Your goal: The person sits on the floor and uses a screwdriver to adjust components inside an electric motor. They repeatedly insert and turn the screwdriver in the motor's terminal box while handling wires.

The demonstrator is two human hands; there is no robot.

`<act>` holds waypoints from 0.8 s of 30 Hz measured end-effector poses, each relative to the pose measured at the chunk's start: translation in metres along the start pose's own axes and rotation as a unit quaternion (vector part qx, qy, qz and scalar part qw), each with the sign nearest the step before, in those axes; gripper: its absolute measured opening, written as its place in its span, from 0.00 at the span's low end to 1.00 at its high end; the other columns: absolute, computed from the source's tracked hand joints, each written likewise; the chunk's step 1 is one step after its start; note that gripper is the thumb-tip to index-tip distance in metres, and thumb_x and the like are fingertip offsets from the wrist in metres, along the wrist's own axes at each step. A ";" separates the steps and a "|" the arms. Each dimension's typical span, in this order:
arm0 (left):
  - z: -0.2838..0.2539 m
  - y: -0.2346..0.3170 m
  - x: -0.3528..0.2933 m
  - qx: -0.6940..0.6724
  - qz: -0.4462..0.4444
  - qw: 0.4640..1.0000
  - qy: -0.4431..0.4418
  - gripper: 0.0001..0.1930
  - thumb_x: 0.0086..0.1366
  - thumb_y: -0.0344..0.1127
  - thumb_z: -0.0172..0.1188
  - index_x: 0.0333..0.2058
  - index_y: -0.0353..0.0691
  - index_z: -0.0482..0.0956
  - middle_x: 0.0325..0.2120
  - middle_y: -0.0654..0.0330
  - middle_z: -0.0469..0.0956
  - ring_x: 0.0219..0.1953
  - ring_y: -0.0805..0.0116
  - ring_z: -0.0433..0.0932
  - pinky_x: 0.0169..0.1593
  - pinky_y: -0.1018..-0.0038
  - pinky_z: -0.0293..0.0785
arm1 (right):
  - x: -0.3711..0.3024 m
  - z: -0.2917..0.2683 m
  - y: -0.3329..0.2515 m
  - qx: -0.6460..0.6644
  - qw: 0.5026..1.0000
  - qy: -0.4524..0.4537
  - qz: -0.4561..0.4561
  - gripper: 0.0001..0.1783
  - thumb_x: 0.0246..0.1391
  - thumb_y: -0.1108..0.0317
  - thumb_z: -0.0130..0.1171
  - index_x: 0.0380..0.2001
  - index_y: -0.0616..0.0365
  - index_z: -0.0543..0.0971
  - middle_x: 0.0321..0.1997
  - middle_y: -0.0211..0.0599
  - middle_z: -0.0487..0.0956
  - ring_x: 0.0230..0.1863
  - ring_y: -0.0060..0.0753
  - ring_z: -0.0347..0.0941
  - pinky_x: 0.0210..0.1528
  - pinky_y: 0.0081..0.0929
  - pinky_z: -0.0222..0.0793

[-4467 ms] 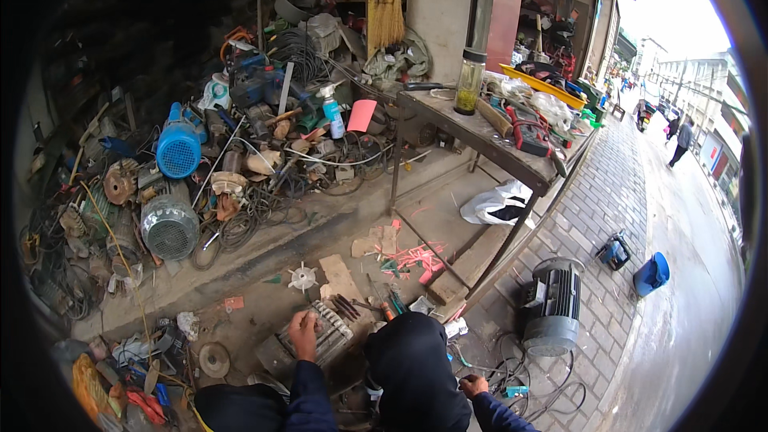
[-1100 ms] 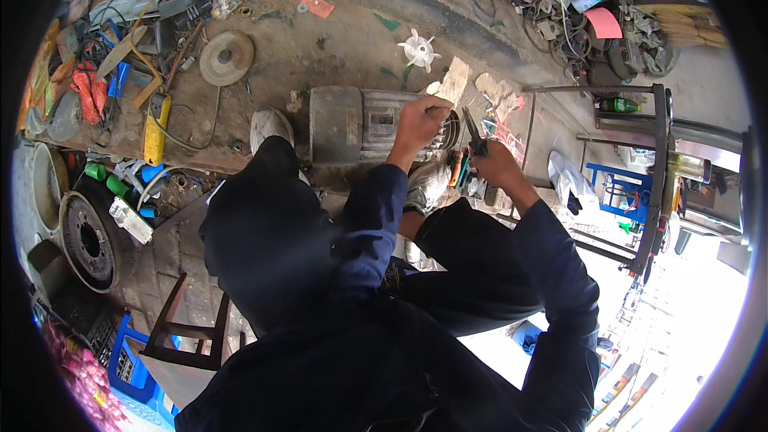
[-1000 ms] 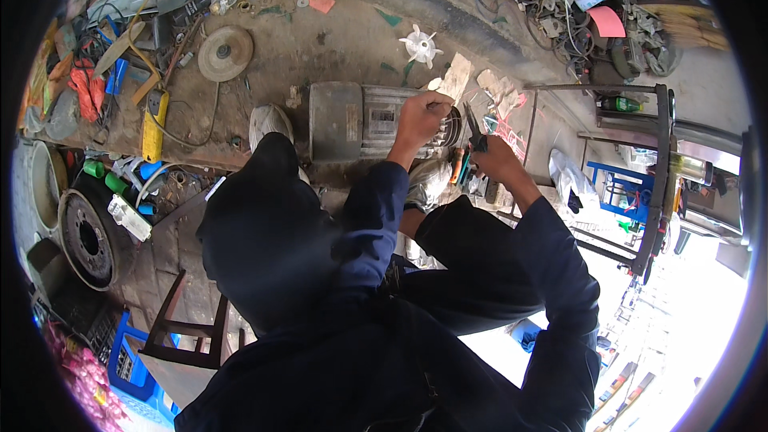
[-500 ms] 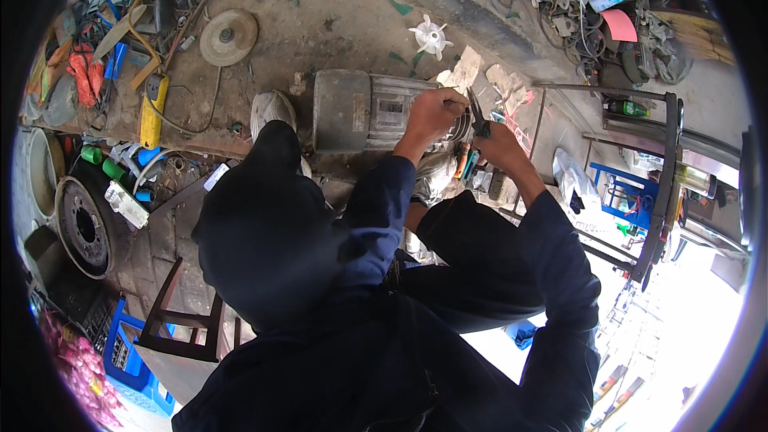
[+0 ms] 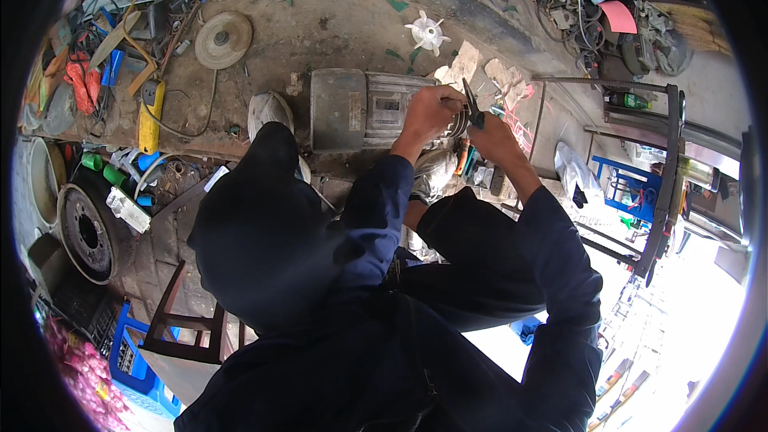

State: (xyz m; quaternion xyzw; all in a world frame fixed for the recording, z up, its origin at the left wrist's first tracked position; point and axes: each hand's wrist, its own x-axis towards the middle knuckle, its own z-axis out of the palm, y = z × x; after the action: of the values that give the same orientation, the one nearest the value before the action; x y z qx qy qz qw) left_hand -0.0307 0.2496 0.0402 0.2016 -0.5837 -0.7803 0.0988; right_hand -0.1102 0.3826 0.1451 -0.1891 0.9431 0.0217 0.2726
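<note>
A grey electric motor (image 5: 336, 112) with a ribbed body lies on its side on the dirty floor in front of me. My left hand (image 5: 430, 118) is over the motor's right end, thumb and fingers pinched together; what they hold is too small to make out. Just right of it, my right hand (image 5: 494, 141) grips dark-handled pliers (image 5: 474, 110), their jaws pointing up and away from me beside my left fingertips. Whether the jaws touch anything cannot be seen. Beyond the motor lies a white plastic fan wheel (image 5: 427, 33), apart from both hands.
Torn cardboard (image 5: 460, 64) lies past the pliers. A round disc (image 5: 223, 35) and a yellow power strip (image 5: 150, 116) are at the left. A metal frame (image 5: 670, 168) stands at the right. Tangled cables and scrap fill the far right; a wheel (image 5: 85, 232) is at the left.
The pliers' jaws have tilted slightly to the left and farther from me. My left hand keeps its pinch at the motor's end. The whole view has shifted a little.
</note>
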 end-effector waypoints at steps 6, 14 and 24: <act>0.001 -0.001 0.000 -0.016 0.019 1.000 0.009 0.07 0.68 0.28 0.67 0.43 0.36 0.90 0.31 0.61 0.88 0.32 0.77 0.79 0.36 0.74 0.75 | -0.005 -0.005 -0.010 -0.015 1.000 -0.017 0.009 0.28 0.61 0.55 0.59 0.52 0.72 0.77 0.50 0.73 0.81 0.57 0.72 0.78 0.61 0.55 0.73; -0.001 0.004 -0.002 -0.011 0.009 1.000 0.012 0.07 0.68 0.29 0.68 0.42 0.35 0.90 0.30 0.61 0.87 0.30 0.80 0.78 0.34 0.75 0.73 | -0.009 -0.006 -0.016 -0.043 0.999 -0.013 0.001 0.27 0.63 0.53 0.60 0.51 0.70 0.76 0.50 0.71 0.82 0.55 0.70 0.79 0.58 0.57 0.74; -0.001 0.003 -0.002 -0.014 0.003 1.000 0.005 0.07 0.69 0.28 0.68 0.43 0.34 0.90 0.32 0.59 0.89 0.32 0.77 0.82 0.36 0.75 0.77 | -0.012 -0.010 -0.020 -0.035 0.999 -0.013 0.008 0.26 0.62 0.57 0.60 0.52 0.72 0.76 0.49 0.75 0.81 0.56 0.75 0.77 0.61 0.58 0.72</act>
State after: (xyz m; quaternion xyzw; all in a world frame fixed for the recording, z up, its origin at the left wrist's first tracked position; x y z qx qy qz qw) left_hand -0.0289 0.2481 0.0431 0.2027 -0.5729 -0.7870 0.1067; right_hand -0.0978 0.3666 0.1611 -0.1909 0.9397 0.0587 0.2778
